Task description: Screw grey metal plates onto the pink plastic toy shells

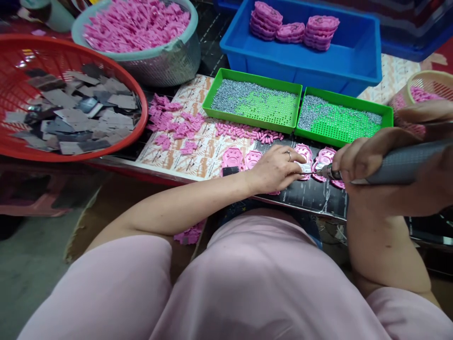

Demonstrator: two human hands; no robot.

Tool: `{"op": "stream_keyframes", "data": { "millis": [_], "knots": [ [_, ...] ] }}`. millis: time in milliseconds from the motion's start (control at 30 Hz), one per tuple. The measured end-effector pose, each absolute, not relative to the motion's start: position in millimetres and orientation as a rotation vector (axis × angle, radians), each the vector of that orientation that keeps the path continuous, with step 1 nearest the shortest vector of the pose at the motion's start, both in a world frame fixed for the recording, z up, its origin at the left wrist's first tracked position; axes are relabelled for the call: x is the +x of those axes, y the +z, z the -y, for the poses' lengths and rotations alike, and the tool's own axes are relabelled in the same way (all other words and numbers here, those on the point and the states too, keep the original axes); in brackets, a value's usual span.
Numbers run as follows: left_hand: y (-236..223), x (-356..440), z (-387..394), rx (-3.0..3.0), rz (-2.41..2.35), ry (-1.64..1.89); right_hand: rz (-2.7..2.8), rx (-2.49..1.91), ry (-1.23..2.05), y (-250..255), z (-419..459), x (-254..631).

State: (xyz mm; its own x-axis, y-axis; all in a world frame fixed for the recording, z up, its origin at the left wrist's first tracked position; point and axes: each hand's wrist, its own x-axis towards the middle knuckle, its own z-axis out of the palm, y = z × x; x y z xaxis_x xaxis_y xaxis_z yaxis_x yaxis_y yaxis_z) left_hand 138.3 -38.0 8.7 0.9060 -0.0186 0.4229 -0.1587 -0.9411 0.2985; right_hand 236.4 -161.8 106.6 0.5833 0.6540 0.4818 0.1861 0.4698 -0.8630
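Right hand (375, 153): fingers wrapped round a thick grey cylindrical hand driver (399, 163) with a metal nose, the grip closed and, by its look, firm. Left hand (273, 167): fingers partly bent, tips at a flat silvery plate (305, 168); whether they pinch or merely press, cannot tell. Under the plate, a pink plastic scalloped shell (303, 150), on the black work surface near its front edge; just beside it, a second pink scalloped shell (326, 154), at the driver's nose. Tip contact: unclear. Handling, as judged: shell held flat, plate seated before driving, tip square to the fastener, left fingertips kept aside, pressure eased at seating to spare the plastic. Beyond: small pink plastic pegs (247, 132), loose; two green perforated plastic trays (264, 123) of small silvery metal pieces (231, 96), probably screws, within reach. Farthest: blue rectangular plastic bin (304, 71), with stacked pink pieces (321, 32).
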Motion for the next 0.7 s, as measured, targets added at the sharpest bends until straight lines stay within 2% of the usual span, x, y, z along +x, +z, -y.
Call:
{"op": "stream_keyframes", "data": {
  "millis": [200, 500, 700],
  "knots": [
    [20.1, 131.7, 42.0, 2.956, 0.120, 0.420, 0.838, -0.997, 0.189, 87.3, 146.1, 243.2],
    [15.1, 139.1, 57.2, 3.094, 0.160, 0.260, 0.877, -1.007, 0.211, 79.7, 141.4, 246.0],
    [6.9, 147.7, 58.8, 3.107, 0.149, 0.299, 1.021, -0.980, 0.271, 73.6, 135.8, 251.5]
  ]
}}
